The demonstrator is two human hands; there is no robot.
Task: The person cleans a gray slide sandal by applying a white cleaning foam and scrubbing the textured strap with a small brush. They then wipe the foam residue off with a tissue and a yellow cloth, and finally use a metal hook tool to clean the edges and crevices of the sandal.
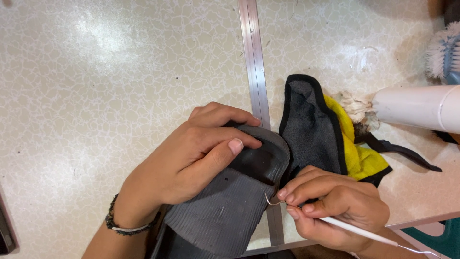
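My left hand (pixel 191 158) presses down on a dark grey ribbed sandal (pixel 225 211), with the thumb across its black strap (pixel 261 160). My right hand (pixel 335 204) pinches a thin hooked needle (pixel 270 200) with a white handle (pixel 357 229), and the hook tip sits at the sandal's edge beside the strap. A black and grey cloth (pixel 311 124) lies just behind my right hand, over a yellow cloth (pixel 359 153).
The work sits on a pale crackle-patterned table (pixel 96 96) with a metal strip (pixel 254 57) running down it. A white tube-like nozzle (pixel 417 108) reaches in from the right. A white-bristled brush (pixel 443 52) lies at the far right edge. Frayed pale fibre (pixel 354 106) sits by the nozzle.
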